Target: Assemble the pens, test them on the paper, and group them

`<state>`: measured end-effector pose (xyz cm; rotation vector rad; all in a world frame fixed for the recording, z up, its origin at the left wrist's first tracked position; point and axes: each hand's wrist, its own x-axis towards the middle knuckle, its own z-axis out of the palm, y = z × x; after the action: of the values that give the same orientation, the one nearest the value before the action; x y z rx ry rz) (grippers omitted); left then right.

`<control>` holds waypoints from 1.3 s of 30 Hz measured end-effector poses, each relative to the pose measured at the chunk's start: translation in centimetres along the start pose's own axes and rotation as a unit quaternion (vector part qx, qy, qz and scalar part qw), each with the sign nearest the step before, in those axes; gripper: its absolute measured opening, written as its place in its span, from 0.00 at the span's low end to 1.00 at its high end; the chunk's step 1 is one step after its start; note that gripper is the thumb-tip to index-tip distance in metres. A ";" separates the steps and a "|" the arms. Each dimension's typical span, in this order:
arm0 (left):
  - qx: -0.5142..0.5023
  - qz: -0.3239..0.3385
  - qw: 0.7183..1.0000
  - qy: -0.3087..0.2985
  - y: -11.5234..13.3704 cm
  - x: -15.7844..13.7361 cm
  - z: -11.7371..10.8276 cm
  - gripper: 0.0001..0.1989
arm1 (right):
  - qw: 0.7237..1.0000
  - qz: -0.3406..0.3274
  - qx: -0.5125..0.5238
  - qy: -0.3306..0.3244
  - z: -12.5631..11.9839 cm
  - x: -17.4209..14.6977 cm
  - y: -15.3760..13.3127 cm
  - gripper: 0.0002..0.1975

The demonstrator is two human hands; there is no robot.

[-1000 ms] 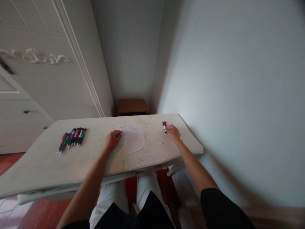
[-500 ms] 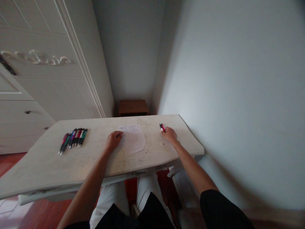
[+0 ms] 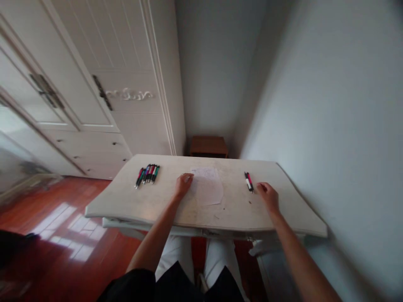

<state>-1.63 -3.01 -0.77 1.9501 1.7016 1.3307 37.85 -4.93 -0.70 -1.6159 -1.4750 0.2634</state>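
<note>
Tall white cabinets (image 3: 82,46) and a pale wall (image 3: 330,105) close in around a scuffed white table (image 3: 126,199). Right of a sheet of paper (image 3: 208,191) lie a few slim pens (image 3: 249,182), pink, white and black, side by side; a larger row of pens (image 3: 147,174) sits at far left. The right hand (image 3: 267,193) is just beside the smaller group — fingers loosely curled, partly open, nothing visible in them. At the paper's left edge rests the left hand (image 3: 184,183), fingers bent (whether they pinch it, I cannot tell). The step in hand seems to be handling pens — lifting one would call for wider right fingers, shifted leftward.
</note>
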 end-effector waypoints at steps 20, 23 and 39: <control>0.349 -0.165 0.905 0.179 -7.0 -4.4 -16.1 0.14 | 0.996 0.062 0.063 -0.030 -2.2 -2.8 -0.1 0.23; 0.356 -0.167 0.906 0.157 -7.3 -4.4 -16.3 0.13 | 0.993 0.088 0.075 -0.030 -2.4 -2.8 -0.5 0.24; 0.368 -0.160 0.907 0.124 -6.3 -5.1 -16.2 0.12 | 0.989 0.110 0.095 -0.020 -2.7 -3.0 -1.1 0.26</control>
<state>-17.36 -11.70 1.64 1.7170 2.8173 0.9072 38.14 -8.98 0.42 -1.6249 -1.2598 0.5484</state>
